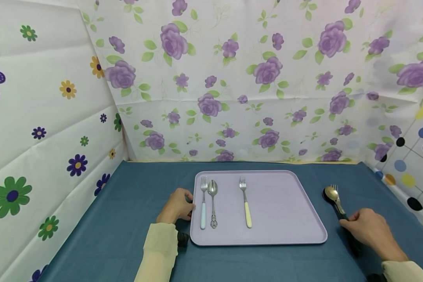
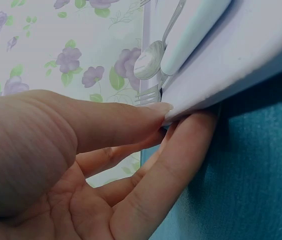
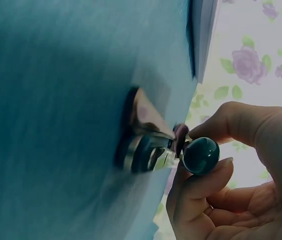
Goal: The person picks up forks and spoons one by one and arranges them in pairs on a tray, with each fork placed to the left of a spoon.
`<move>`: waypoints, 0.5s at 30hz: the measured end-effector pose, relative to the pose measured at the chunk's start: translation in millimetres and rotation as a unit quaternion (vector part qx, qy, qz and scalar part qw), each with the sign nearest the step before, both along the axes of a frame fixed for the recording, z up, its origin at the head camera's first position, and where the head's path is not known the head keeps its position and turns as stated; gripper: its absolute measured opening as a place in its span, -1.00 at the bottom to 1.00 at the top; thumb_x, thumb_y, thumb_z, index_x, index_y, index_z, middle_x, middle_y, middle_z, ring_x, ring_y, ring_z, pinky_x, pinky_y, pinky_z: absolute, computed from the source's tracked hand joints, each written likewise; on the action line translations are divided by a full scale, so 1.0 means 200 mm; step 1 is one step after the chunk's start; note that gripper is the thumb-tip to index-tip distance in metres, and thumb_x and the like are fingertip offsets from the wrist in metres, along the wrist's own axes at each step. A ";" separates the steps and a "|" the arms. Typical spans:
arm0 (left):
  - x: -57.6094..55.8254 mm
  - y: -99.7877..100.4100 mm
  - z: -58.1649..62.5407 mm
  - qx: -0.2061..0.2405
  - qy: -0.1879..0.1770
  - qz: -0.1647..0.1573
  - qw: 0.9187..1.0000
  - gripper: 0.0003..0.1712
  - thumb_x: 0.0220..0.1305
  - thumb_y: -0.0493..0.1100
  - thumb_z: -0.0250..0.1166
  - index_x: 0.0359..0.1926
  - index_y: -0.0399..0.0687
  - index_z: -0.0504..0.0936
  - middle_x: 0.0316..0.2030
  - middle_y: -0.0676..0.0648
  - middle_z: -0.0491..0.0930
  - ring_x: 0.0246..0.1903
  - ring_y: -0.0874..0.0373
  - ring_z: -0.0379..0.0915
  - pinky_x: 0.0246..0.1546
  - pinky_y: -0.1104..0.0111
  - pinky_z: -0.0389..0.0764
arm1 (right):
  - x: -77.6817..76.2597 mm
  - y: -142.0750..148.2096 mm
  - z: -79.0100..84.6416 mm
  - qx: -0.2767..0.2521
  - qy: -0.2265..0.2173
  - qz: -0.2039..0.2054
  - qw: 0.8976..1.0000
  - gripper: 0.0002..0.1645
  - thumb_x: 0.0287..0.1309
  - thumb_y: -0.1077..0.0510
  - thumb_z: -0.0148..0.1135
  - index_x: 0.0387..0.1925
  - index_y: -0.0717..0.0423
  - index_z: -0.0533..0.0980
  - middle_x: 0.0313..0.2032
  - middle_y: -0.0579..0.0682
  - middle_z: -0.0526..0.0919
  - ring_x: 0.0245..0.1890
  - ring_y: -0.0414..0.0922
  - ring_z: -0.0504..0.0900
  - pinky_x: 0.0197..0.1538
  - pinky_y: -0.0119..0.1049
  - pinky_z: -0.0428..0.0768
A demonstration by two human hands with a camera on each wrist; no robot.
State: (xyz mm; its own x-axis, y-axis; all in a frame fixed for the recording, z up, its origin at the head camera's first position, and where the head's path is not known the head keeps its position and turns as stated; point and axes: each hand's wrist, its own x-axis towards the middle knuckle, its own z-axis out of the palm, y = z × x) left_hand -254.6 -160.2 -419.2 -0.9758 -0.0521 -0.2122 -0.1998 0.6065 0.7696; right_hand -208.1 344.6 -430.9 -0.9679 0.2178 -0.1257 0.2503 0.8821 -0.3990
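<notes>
Dark-handled cutlery (image 1: 338,204) sits pinched between right fingers (image 3: 206,185), tray rim (image 1: 192,224) between left fingers (image 2: 123,122)

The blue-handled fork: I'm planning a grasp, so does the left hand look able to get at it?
Probably yes: the blue-handled fork lies along the side of the tray that the left hand pinches, nothing between; that hand must likely let go first.
</notes>
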 end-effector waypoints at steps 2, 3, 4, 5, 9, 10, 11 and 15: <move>0.00 0.00 -0.01 0.000 -0.002 0.000 1.000 -0.74 0.17 -0.44 0.28 -0.09 -0.34 0.54 -0.38 -0.22 0.54 -0.53 0.06 0.56 -0.52 0.27 0.70 | 0.00 -0.02 0.00 -0.003 0.003 0.000 1.000 -0.60 0.07 -0.02 0.30 -0.76 0.04 0.47 -0.75 -0.12 0.35 -0.69 -0.14 0.36 -0.64 -0.30 0.30; 0.00 0.00 -0.01 -0.001 -0.002 -0.001 1.000 -0.74 0.17 -0.44 0.28 -0.09 -0.34 0.54 -0.38 -0.22 0.54 -0.53 0.06 0.56 -0.53 0.27 0.70 | 0.00 -0.02 -0.01 -0.003 0.008 0.003 1.000 -0.58 0.06 -0.01 0.30 -0.78 0.02 0.44 -0.78 -0.14 0.31 -0.71 -0.16 0.34 -0.65 -0.31 0.29; 0.00 0.00 -0.01 -0.002 -0.002 0.000 1.000 -0.74 0.17 -0.44 0.28 -0.09 -0.34 0.54 -0.39 -0.22 0.54 -0.53 0.06 0.56 -0.53 0.27 0.70 | 0.00 -0.03 -0.01 -0.003 0.010 0.004 1.000 -0.56 0.07 -0.01 0.30 -0.80 0.00 0.40 -0.79 -0.15 0.28 -0.73 -0.17 0.32 -0.66 -0.31 0.27; 0.00 0.00 -0.01 -0.003 -0.002 0.000 1.000 -0.74 0.17 -0.44 0.28 -0.09 -0.34 0.54 -0.39 -0.22 0.54 -0.53 0.06 0.56 -0.53 0.27 0.70 | 0.00 -0.04 -0.01 -0.004 0.012 0.004 1.000 -0.54 0.07 -0.01 0.30 -0.82 -0.01 0.37 -0.80 -0.16 0.25 -0.74 -0.17 0.31 -0.66 -0.32 0.26; 0.00 0.00 -0.01 -0.002 -0.001 -0.001 1.000 -0.75 0.17 -0.44 0.28 -0.10 -0.34 0.54 -0.39 -0.22 0.54 -0.54 0.07 0.55 -0.54 0.27 0.70 | -0.01 -0.08 0.00 -0.003 0.017 0.009 1.000 -0.58 0.07 0.00 0.30 -0.78 0.03 0.42 -0.77 -0.12 0.32 -0.71 -0.15 0.35 -0.64 -0.30 0.29; 0.00 0.00 -0.01 -0.002 0.000 -0.001 1.000 -0.75 0.17 -0.44 0.28 -0.10 -0.34 0.54 -0.39 -0.22 0.54 -0.55 0.07 0.55 -0.53 0.27 0.70 | -0.01 -0.09 0.00 -0.003 0.016 0.009 1.000 -0.60 0.07 0.00 0.30 -0.74 0.05 0.45 -0.75 -0.10 0.36 -0.69 -0.13 0.37 -0.63 -0.29 0.31; 0.00 0.00 -0.01 -0.001 0.001 -0.002 1.000 -0.76 0.17 -0.44 0.27 -0.10 -0.34 0.54 -0.39 -0.22 0.54 -0.55 0.07 0.55 -0.53 0.26 0.70 | -0.01 -0.10 0.00 -0.003 0.016 0.010 1.000 -0.62 0.07 -0.01 0.31 -0.71 0.08 0.47 -0.72 -0.07 0.40 -0.66 -0.12 0.39 -0.61 -0.29 0.32; 0.00 0.00 -0.01 0.000 0.004 -0.003 1.000 -0.75 0.17 -0.44 0.27 -0.10 -0.34 0.54 -0.39 -0.23 0.54 -0.55 0.07 0.55 -0.53 0.26 0.70 | -0.03 -0.13 0.00 -0.007 0.015 0.011 1.000 -0.64 0.06 -0.03 0.32 -0.56 0.19 0.53 -0.62 0.01 0.48 -0.59 -0.09 0.44 -0.58 -0.26 0.39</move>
